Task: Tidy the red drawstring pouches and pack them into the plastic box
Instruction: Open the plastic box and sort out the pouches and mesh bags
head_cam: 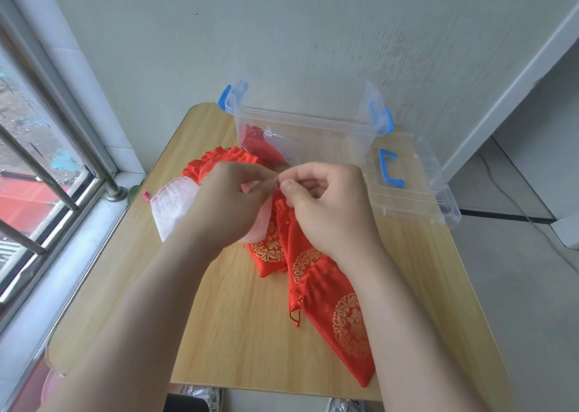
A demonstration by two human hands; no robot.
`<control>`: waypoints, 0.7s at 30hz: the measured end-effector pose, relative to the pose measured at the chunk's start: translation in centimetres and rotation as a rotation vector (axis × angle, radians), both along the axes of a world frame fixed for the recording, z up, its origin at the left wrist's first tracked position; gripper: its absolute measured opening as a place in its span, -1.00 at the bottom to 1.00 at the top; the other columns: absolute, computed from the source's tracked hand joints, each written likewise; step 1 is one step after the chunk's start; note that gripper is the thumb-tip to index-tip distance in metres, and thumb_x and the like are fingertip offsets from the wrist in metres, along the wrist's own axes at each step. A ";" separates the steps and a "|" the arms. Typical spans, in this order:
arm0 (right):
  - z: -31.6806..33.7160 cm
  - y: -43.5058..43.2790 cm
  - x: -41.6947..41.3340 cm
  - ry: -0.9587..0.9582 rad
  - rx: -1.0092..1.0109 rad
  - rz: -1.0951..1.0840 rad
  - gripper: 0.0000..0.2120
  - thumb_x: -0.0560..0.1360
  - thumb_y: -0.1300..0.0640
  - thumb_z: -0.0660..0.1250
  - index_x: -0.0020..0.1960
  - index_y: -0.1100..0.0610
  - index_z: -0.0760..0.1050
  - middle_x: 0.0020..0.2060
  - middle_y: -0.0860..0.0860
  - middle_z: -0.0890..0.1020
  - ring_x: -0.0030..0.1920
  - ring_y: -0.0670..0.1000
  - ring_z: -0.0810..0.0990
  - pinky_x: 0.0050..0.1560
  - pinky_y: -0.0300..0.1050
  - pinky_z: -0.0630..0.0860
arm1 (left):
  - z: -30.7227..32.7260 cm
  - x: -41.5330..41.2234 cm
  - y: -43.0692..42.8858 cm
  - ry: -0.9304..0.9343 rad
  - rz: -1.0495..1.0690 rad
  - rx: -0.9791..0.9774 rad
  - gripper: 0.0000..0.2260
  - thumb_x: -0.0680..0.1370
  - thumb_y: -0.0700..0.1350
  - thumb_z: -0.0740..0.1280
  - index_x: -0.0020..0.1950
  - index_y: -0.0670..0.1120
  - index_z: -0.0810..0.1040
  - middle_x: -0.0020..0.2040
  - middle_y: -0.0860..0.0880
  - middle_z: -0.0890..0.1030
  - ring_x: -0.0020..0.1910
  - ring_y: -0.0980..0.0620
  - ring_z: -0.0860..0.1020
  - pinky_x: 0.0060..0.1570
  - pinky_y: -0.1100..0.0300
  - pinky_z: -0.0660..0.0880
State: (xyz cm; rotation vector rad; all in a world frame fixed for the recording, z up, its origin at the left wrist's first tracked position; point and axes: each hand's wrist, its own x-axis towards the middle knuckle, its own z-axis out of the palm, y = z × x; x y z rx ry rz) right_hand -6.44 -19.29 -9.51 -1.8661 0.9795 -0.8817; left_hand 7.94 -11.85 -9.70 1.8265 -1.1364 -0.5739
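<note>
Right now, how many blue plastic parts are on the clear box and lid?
3: a left blue clip and right blue clip on the clear plastic box, plus a blue handle on the flat clear lid beside it.

The red satin drawstring pouches (341, 324) carry round gold floral medallions. The clear plastic box (307, 120) has blue latches (224, 97), and its clear lid (419, 198) a blue handle (388, 169). The white mesh bag (170, 205) has a pink cord (145, 195), on a pale wood-grain table (238, 317).
</note>
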 end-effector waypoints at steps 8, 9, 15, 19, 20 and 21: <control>-0.5 -1.0 -0.4 -0.065 -0.086 -0.011 -0.75 0.61 0.29 0.41 0.21 0.05 0.72 -0.11 -0.12 0.76 -0.07 -0.17 0.74 0.01 -0.23 0.64 | 0.6 -0.7 0.1 0.050 -0.194 0.026 -0.81 0.67 0.06 0.40 -0.08 0.09 0.76 -0.23 0.17 0.71 -0.20 0.25 0.62 -0.17 0.36 0.47; -0.6 -1.1 -0.4 -0.075 -0.073 -0.004 -0.70 0.61 0.31 0.41 0.27 0.04 0.68 -0.07 -0.12 0.76 -0.05 -0.16 0.74 0.04 -0.21 0.65 | 0.5 -0.7 0.0 0.049 -0.171 0.021 -0.80 0.67 0.06 0.39 -0.08 0.07 0.76 -0.21 0.18 0.72 -0.18 0.25 0.63 -0.12 0.32 0.48; -0.2 -0.7 -0.8 -0.131 0.275 0.044 -0.82 0.64 0.26 0.42 0.10 0.04 0.74 -0.15 -0.04 0.79 -0.12 -0.13 0.76 -0.06 -0.23 0.64 | 0.6 -0.3 -0.1 0.107 -0.135 0.009 -0.76 0.71 0.01 0.32 -0.03 -0.03 0.73 -0.03 -0.01 0.75 0.10 -0.03 0.67 0.25 -0.12 0.55; -0.1 -0.9 -1.2 -0.130 0.328 0.057 -0.94 0.60 0.22 0.49 0.01 0.11 0.75 -0.23 0.05 0.78 -0.19 -0.03 0.77 -0.09 -0.16 0.67 | 0.7 -0.4 0.2 0.075 -0.151 0.013 -0.74 0.68 0.05 0.30 -0.05 -0.07 0.67 -0.04 -0.18 0.68 0.05 -0.21 0.61 0.21 -0.31 0.52; -0.1 -0.9 -1.3 -0.112 0.330 0.058 -0.96 0.60 0.21 0.50 0.00 0.12 0.74 -0.24 0.05 0.78 -0.19 -0.02 0.77 -0.09 -0.15 0.69 | 0.8 -0.6 0.2 0.062 -0.148 0.016 -0.74 0.67 0.04 0.30 -0.06 -0.09 0.66 -0.03 -0.20 0.67 0.04 -0.23 0.60 0.19 -0.31 0.52; -0.1 -0.9 -1.4 -0.091 0.329 0.062 -0.96 0.60 0.20 0.50 -0.02 0.13 0.74 -0.25 0.05 0.78 -0.20 -0.01 0.77 -0.09 -0.15 0.69 | 0.9 -0.7 0.2 0.050 -0.147 0.017 -0.73 0.66 0.05 0.29 -0.06 -0.10 0.65 -0.03 -0.21 0.66 0.04 -0.23 0.59 0.18 -0.30 0.52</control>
